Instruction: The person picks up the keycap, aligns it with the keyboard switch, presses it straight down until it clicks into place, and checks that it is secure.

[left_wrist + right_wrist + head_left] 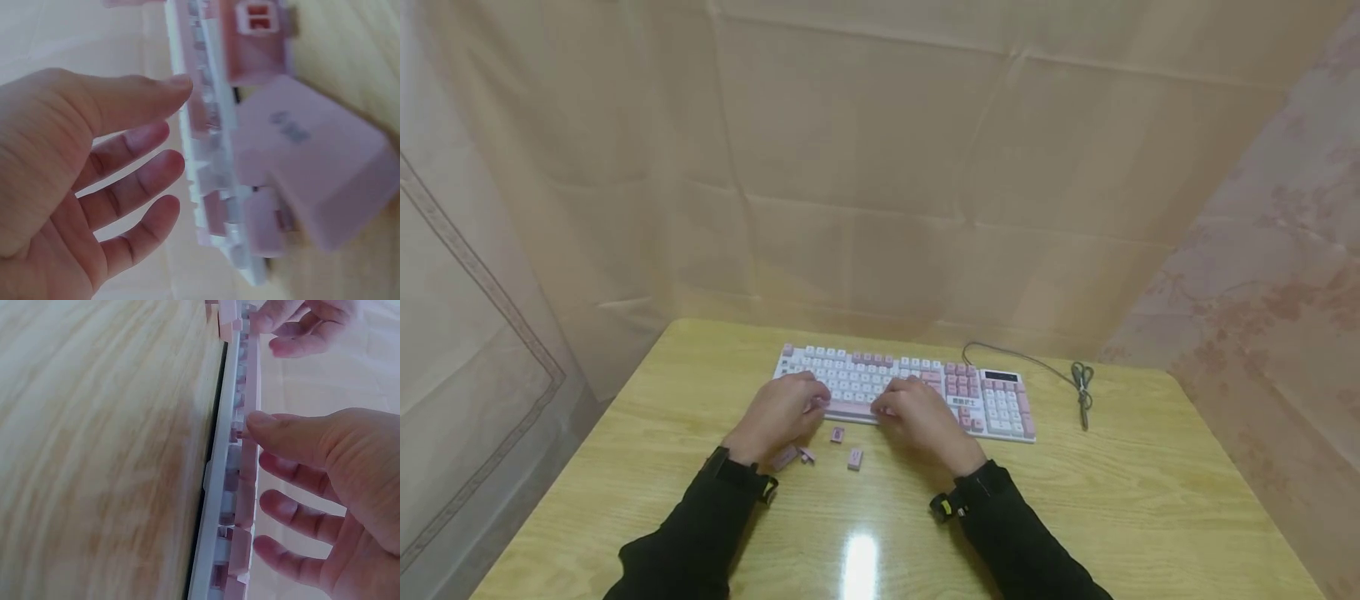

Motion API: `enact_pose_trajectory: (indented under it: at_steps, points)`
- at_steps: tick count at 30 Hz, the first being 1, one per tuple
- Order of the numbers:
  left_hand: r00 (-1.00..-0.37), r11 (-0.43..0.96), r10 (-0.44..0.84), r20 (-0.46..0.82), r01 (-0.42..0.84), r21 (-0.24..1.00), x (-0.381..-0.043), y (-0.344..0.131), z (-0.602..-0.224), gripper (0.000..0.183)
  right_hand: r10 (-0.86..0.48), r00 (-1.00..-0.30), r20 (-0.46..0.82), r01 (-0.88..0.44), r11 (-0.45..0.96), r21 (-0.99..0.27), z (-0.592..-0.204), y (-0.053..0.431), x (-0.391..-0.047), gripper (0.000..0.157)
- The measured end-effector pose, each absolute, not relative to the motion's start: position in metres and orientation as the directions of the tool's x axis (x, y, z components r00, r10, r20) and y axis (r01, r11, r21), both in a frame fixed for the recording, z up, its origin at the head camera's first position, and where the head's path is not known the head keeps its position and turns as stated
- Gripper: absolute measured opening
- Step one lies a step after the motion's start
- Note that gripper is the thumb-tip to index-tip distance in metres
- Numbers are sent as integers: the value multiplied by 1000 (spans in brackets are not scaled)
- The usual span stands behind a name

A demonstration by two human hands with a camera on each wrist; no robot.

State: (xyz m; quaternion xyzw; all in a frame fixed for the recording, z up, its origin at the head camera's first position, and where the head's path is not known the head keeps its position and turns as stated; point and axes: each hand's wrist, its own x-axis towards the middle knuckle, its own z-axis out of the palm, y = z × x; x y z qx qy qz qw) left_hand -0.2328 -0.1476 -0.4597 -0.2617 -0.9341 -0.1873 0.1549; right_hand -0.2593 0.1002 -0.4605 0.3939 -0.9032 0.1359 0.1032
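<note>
A white and pink keyboard [850, 385] lies on the table, with a long pink space bar [852, 410] along its front edge. My left hand [781, 412] is at the bar's left part; in the left wrist view the thumb [144, 97] meets its edge, the index finger mostly hidden behind it. At the right part, my right hand [921, 417] holds the bar between thumb [281, 431] and index finger, the other fingers loosely bent above the keys. Small stems show under the bar [250, 456] in the right wrist view.
Several loose pink keycaps lie in front of the keyboard, including one keycap [837, 434], another keycap [855, 459] and a longer one [785, 457] by the left wrist. A dark cable [1030, 358] runs right to a tied bundle [1082, 387]. A beige curtain [865, 167] hangs behind the table.
</note>
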Motion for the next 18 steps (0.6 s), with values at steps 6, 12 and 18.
enact_pose_trajectory:
  at_steps: [6,12,18]
  points:
    - [-791,747,482,378,596,295,-226,-144,-451,15,-682,-665,305,-737,665,-120,-460,105,-261,39]
    - [-793,712,529,302,608,351,-221,-139,-444,23,-662,-714,228,-698,697,-162,-460,111,-263,53]
    - [-798,678,558,229,597,428,-217,-131,-441,28,-664,-723,193,-691,698,-186,-462,116,-264,57]
